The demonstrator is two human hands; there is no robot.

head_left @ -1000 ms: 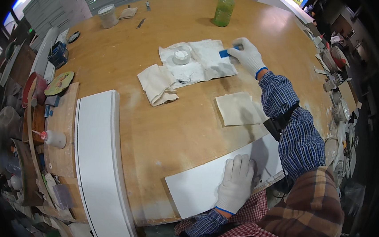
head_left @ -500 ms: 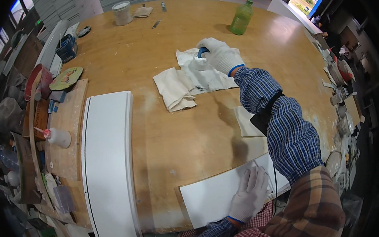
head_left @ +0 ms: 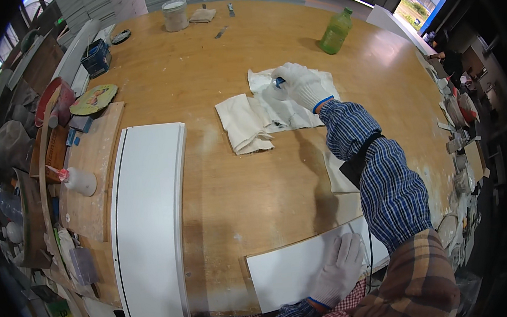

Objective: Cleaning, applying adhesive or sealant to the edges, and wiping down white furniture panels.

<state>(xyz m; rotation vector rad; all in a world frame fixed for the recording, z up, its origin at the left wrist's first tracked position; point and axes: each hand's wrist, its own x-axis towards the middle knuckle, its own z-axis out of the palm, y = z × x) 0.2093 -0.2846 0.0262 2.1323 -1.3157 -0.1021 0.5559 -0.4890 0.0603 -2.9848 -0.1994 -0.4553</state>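
In a white glove, my right hand (head_left: 300, 85) reaches far across the table, its fingers closed round a small blue item (head_left: 279, 81). The kind of item is mostly hidden by the fingers. Right beside those fingers is a small white container (head_left: 273, 92), over a spread white cloth (head_left: 290, 115). My left hand (head_left: 338, 268), also gloved, lies with its fingers stretched flat on a white panel (head_left: 277, 274) at the near edge. A folded cream cloth (head_left: 243, 123) sits left of the spread one. Another pale cloth (head_left: 339, 174) shows partly beneath my right forearm.
A long white panel (head_left: 150, 226) lies along the left of the wooden table (head_left: 233, 208). Beyond it are a white squeeze bottle (head_left: 81, 181) and clutter. A green bottle (head_left: 336, 31) stands far right, and a white tub (head_left: 175, 15) at the far edge.
The whole view has shifted slightly. My right hand and the blue item have come lower beside the small white container. My left hand stays flat on the panel.
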